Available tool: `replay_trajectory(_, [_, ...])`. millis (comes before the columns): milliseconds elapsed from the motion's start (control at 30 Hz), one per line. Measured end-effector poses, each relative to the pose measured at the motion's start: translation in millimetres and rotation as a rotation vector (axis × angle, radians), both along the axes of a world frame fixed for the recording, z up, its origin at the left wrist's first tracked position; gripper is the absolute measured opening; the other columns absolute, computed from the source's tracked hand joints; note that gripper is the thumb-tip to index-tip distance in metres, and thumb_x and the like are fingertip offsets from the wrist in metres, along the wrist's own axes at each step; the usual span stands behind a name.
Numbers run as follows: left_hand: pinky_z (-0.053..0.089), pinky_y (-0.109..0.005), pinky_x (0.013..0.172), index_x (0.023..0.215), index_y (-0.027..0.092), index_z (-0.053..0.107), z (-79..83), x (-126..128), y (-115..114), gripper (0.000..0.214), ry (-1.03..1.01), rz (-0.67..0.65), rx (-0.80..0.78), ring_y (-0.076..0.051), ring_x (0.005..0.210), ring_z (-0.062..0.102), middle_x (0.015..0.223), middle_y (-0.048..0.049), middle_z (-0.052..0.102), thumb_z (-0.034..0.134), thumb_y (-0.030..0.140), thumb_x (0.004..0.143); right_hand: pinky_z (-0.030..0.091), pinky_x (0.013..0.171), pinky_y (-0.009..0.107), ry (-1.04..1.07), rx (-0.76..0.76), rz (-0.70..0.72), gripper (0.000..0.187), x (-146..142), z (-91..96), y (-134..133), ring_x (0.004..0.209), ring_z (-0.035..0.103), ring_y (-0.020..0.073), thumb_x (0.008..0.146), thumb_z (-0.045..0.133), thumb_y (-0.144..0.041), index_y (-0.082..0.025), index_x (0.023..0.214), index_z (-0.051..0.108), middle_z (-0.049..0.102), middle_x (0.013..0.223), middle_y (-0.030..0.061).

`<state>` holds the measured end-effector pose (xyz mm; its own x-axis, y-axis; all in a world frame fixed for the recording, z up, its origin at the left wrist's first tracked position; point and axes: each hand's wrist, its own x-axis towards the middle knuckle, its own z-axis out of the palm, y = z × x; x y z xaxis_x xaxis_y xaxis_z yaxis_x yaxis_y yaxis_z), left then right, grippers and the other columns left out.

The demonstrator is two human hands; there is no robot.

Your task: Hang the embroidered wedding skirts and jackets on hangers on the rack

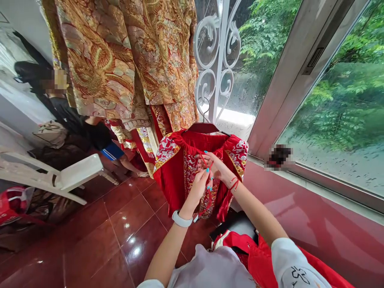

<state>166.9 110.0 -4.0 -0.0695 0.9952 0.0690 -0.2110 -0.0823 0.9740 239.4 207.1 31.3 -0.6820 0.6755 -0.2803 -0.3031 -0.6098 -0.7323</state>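
Note:
A red embroidered skirt (175, 176) hangs from a dark hanger (204, 127) hooked on a white scrolled window grille (217, 48). Both my hands meet at its gathered waistband. My left hand (200, 185), with a white watch at the wrist, pinches a thin red cord (207, 200) that dangles down the skirt's front panel. My right hand (216, 166), with a red string bracelet, is closed on the same cord at the waistband. My nails are painted turquoise.
A gold and red embroidered jacket (120, 56) hangs above left. A person in dark clothes (75, 120) is at the left, beside a white plastic chair (72, 172). Red fabric (258, 256) lies in my lap. A window and red wall stand at the right; glossy red tiles cover the floor.

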Motion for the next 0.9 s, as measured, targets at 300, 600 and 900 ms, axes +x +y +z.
replay_trajectory(300, [0.024,-0.027,0.054,0.067,0.022,0.041,25.6,3,-15,0.037,0.624,0.14,0.076,-0.012,0.05,0.036,0.055,0.0043,0.04,0.037,0.042,0.098,0.051,0.05,0.021,-0.229,-0.047,0.118,0.027,0,47.0,35,0.049,0.056,0.0111,0.1,0.045,-0.027,-0.017,0.076,0.055,0.062,0.058,0.0013])
replay_trajectory(600, [0.029,-0.027,0.058,0.071,0.021,0.046,63.1,-36,-15,0.035,0.801,0.067,0.111,-0.014,0.055,0.043,0.06,0.0026,0.048,0.033,0.036,0.099,0.054,0.061,0.027,-0.345,0.453,0.176,0.046,27,28.7,22,0.063,0.062,0.0153,0.102,0.036,-0.048,-0.016,0.083,0.063,0.067,0.072,0.0062])
replay_trajectory(900, [0.03,-0.028,0.061,0.07,0.021,0.043,75.1,-48,-17,0.038,0.863,-0.01,0.19,-0.014,0.059,0.043,0.064,0.0023,0.049,0.03,0.041,0.1,0.043,0.102,0.047,-0.698,2.013,-0.459,0.017,55,2.6,-5,0.118,0.053,0.0276,0.098,0.052,-0.03,-0.022,0.106,0.066,0.064,0.116,0.0109])
